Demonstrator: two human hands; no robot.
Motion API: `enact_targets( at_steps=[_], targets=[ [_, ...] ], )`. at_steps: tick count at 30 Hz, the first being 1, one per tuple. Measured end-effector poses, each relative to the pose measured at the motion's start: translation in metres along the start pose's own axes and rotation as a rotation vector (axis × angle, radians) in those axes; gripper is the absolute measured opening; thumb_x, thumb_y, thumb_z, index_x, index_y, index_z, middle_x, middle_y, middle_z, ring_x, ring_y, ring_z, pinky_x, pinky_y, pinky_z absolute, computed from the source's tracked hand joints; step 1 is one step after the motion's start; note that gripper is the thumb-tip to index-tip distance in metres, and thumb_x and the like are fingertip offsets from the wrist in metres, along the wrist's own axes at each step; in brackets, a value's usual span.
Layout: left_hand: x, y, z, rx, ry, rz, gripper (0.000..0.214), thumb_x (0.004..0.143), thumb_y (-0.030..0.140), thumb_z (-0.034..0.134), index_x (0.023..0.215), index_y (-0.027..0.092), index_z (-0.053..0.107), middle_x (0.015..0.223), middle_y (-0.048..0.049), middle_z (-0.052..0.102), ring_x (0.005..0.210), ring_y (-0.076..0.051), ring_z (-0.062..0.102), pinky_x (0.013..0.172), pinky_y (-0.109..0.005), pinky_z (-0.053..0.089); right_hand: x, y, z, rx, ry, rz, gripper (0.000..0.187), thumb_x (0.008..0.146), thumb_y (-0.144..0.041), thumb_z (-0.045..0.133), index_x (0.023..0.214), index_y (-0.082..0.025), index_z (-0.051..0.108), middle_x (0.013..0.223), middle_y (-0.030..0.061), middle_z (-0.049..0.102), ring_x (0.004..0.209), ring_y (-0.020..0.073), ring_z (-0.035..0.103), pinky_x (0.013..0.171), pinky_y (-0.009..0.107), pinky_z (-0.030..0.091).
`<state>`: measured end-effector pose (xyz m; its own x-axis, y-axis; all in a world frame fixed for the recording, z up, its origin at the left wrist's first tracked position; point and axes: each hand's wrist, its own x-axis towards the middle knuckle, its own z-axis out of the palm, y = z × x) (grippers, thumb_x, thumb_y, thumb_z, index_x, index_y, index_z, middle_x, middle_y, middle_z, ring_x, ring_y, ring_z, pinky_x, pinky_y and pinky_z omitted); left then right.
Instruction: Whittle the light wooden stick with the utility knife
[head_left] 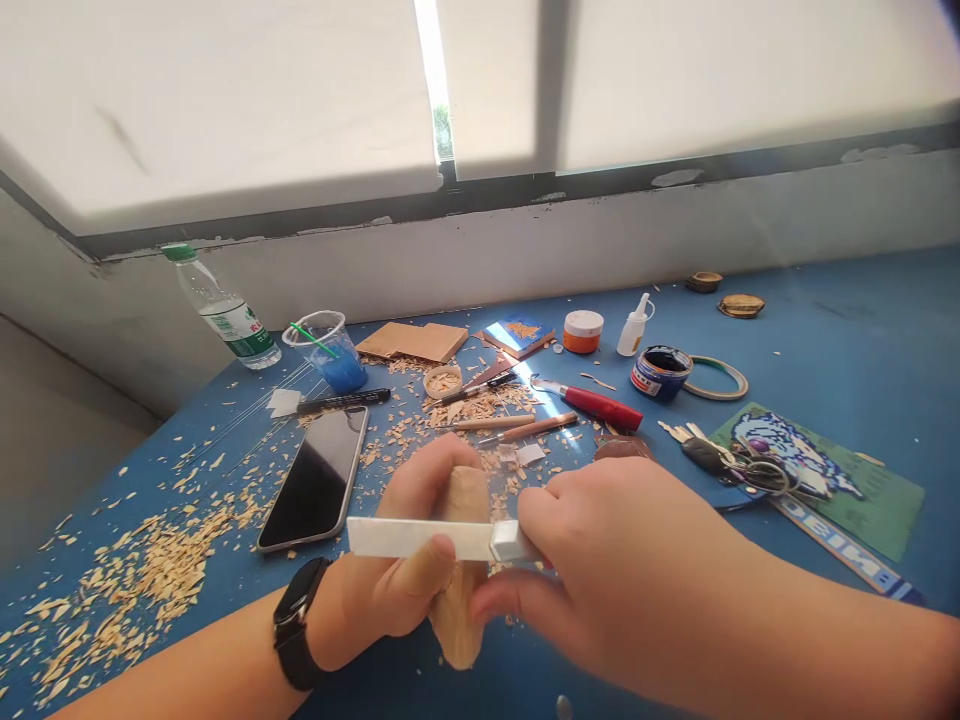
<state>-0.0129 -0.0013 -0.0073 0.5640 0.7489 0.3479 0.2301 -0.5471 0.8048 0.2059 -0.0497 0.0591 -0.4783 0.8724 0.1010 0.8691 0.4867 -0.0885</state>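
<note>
Shavings (169, 560) litter the tabletop (847, 340) toward its left edge; left hand (386, 592) grips wood (460, 625), right hand (596, 550) a blade (386, 537), handle (508, 542) mostly hidden.

Your right hand (585, 530) hides most of the handle of the flat-bladed tool (386, 538); blade and left hand (382, 590) cover the middle of your wooden piece (459, 635); your right forearm (810, 610) is cut off by the right edge, your left forearm (202, 650) by the bottom; the print on the bottle label (241, 328) is too small to read.
</note>
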Motion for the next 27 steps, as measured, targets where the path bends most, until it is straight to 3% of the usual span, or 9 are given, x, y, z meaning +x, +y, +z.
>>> enact_targets(
  at_steps=[4, 9, 13, 17, 19, 22, 27],
  targets=[
    [-0.001, -0.001, 0.000, 0.007, -0.009, 0.063, 0.065, 0.095, 0.074, 0.040, 0.126, 0.019, 0.054, 0.115, -0.0111, 0.054, 0.096, -0.029, 0.053, 0.086, -0.045, 0.044, -0.001, 0.000, -0.001, -0.001, -0.043, -0.048, 0.052, 0.092, -0.068, 0.058, 0.064, -0.024, 0.064, 0.052, 0.0000, 0.059, 0.039, 0.0164, 0.041, 0.051, 0.034, 0.009],
    [0.003, 0.000, 0.001, -0.013, 0.004, 0.060, 0.056, 0.097, 0.068, 0.044, 0.119, 0.019, 0.059, 0.099, -0.0076, 0.057, 0.081, -0.023, 0.053, 0.075, -0.040, 0.046, -0.003, 0.003, 0.002, -0.025, 0.019, -0.004, 0.052, 0.090, -0.067, 0.063, 0.062, -0.023, 0.062, 0.052, 0.0003, 0.058, 0.043, 0.0178, 0.048, 0.052, 0.033, 0.011],
    [0.005, 0.001, 0.002, 0.016, 0.062, 0.051, 0.049, 0.101, 0.063, 0.044, 0.123, 0.022, 0.059, 0.104, -0.0068, 0.060, 0.085, -0.024, 0.056, 0.077, -0.039, 0.047, -0.003, 0.005, 0.006, -0.038, 0.102, 0.019, 0.057, 0.090, -0.072, 0.060, 0.061, -0.023, 0.061, 0.050, 0.0003, 0.056, 0.042, 0.0184, 0.048, 0.052, 0.033, 0.011],
    [0.008, 0.007, 0.002, 0.048, 0.053, 0.090, 0.040, 0.108, 0.051, 0.034, 0.103, 0.021, 0.061, 0.096, -0.0055, 0.060, 0.085, -0.022, 0.056, 0.080, -0.038, 0.047, -0.002, 0.007, 0.007, -0.051, 0.219, 0.079, 0.070, 0.073, -0.091, 0.060, 0.057, -0.023, 0.056, 0.048, 0.0002, 0.054, 0.040, 0.0185, 0.047, 0.050, 0.031, 0.011],
    [0.009, 0.008, 0.002, 0.048, 0.035, 0.065, 0.044, 0.108, 0.054, 0.032, 0.098, 0.020, 0.059, 0.095, -0.0056, 0.058, 0.083, -0.022, 0.054, 0.079, -0.038, 0.046, -0.001, 0.007, 0.006, -0.041, 0.200, 0.073, 0.072, 0.074, -0.093, 0.056, 0.057, -0.022, 0.056, 0.048, 0.0005, 0.055, 0.040, 0.0177, 0.046, 0.050, 0.031, 0.011],
    [0.007, 0.005, 0.002, 0.015, 0.033, 0.027, 0.054, 0.099, 0.069, 0.040, 0.110, 0.020, 0.058, 0.099, -0.0069, 0.056, 0.084, -0.024, 0.052, 0.077, -0.040, 0.045, -0.002, 0.005, 0.004, -0.019, 0.074, 0.001, 0.063, 0.088, -0.080, 0.056, 0.061, -0.022, 0.061, 0.050, 0.0004, 0.056, 0.040, 0.0164, 0.043, 0.052, 0.032, 0.010],
    [0.005, -0.002, 0.002, -0.017, 0.019, 0.123, 0.059, 0.094, 0.072, 0.044, 0.117, 0.019, 0.057, 0.102, -0.0083, 0.055, 0.086, -0.025, 0.052, 0.079, -0.042, 0.045, -0.007, 0.000, 0.006, 0.043, 0.044, -0.030, 0.052, 0.092, -0.065, 0.061, 0.061, -0.024, 0.061, 0.051, -0.0013, 0.057, 0.041, 0.0159, 0.042, 0.053, 0.034, 0.010]
  ],
)
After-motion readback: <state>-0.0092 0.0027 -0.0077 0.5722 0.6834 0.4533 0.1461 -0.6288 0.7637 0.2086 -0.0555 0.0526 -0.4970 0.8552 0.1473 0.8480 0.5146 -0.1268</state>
